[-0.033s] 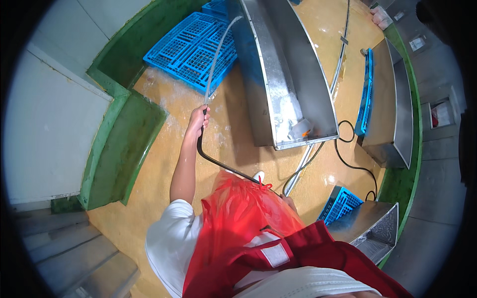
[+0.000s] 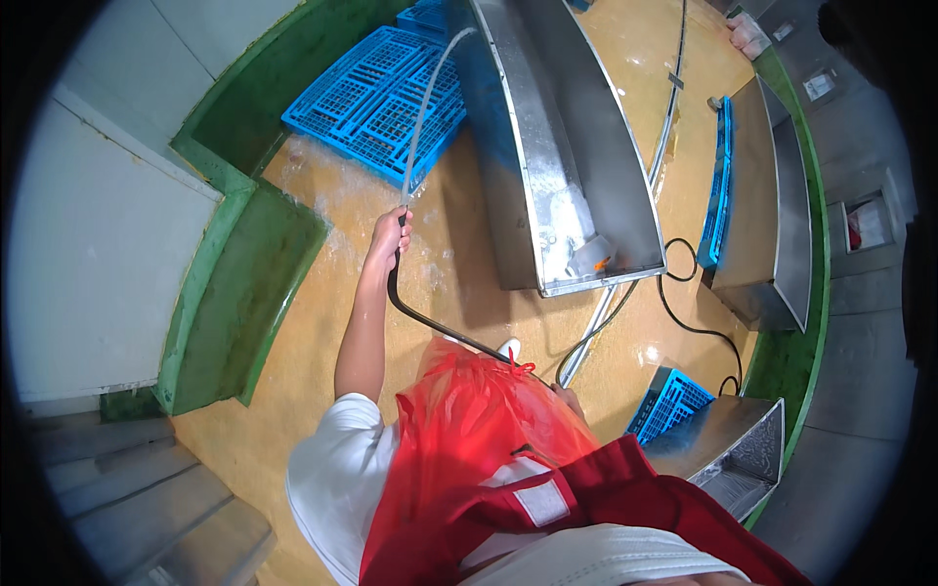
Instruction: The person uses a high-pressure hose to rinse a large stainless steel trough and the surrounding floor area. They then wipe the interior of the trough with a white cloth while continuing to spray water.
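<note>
My left hand (image 2: pixel 389 236) is closed round the end of a black hose (image 2: pixel 435 322), held out in front of me at arm's length. From its mouth a stream of water (image 2: pixel 420 127) arcs up and forward, across the blue plastic pallet (image 2: pixel 366 93), toward the outer side of a long stainless steel trough (image 2: pixel 518 156). The hose runs back past my red apron (image 2: pixel 479 400) to my right hand (image 2: pixel 567 397), which is low at my right side and partly hidden by the apron. Its few visible fingers are bent round the hose.
Wet yellow floor (image 2: pixel 449 254) surrounds me, with a green ledge (image 2: pixel 239 293) at left. Hose loops lie right of the trough. Farther right stand a second steel trough (image 2: pixel 757 195), an upright blue pallet (image 2: pixel 720 186), a blue crate-like piece (image 2: pixel 674 402) and a steel bin (image 2: pixel 728 449).
</note>
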Motion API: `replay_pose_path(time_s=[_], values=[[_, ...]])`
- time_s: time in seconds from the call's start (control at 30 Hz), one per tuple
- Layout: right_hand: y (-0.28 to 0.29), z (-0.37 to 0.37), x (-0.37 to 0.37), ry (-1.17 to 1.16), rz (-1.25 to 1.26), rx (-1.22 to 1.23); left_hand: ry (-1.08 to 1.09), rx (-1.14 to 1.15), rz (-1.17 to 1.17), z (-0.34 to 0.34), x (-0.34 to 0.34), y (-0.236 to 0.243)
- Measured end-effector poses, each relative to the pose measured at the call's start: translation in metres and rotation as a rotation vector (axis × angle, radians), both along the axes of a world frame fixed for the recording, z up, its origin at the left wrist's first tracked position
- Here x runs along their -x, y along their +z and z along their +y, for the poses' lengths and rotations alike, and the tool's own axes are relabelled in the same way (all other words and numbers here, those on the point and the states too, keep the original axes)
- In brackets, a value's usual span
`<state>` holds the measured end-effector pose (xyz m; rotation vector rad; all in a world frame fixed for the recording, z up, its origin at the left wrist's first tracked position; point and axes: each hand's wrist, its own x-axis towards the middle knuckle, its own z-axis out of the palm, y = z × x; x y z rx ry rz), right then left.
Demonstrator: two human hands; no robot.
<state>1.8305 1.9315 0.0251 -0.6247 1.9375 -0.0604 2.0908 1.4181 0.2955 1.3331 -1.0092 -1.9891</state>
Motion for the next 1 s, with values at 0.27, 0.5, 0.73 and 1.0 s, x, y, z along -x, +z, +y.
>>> replay_pose_path(time_s=[0.27, 0.5, 0.73, 1.0], values=[[-0.070, 0.013, 0.001, -0.120, -0.040, 0.139, 0.046, 0.082, 0.146, -0.020, -0.009, 0.039], [-0.088, 0.035, -0.006, -0.107, 0.115, 0.003, 0.005, 0.091, 0.186, -0.030, -0.009, 0.048], [0.023, 0.008, -0.044, -0.104, 0.150, -0.080, -0.230, 0.004, -0.208, -0.015, 0.002, -0.067], [0.075, 0.006, -0.069, -0.002, 0.171, -0.259, -1.010, 0.508, -0.558, 0.090, -0.015, -0.215]])
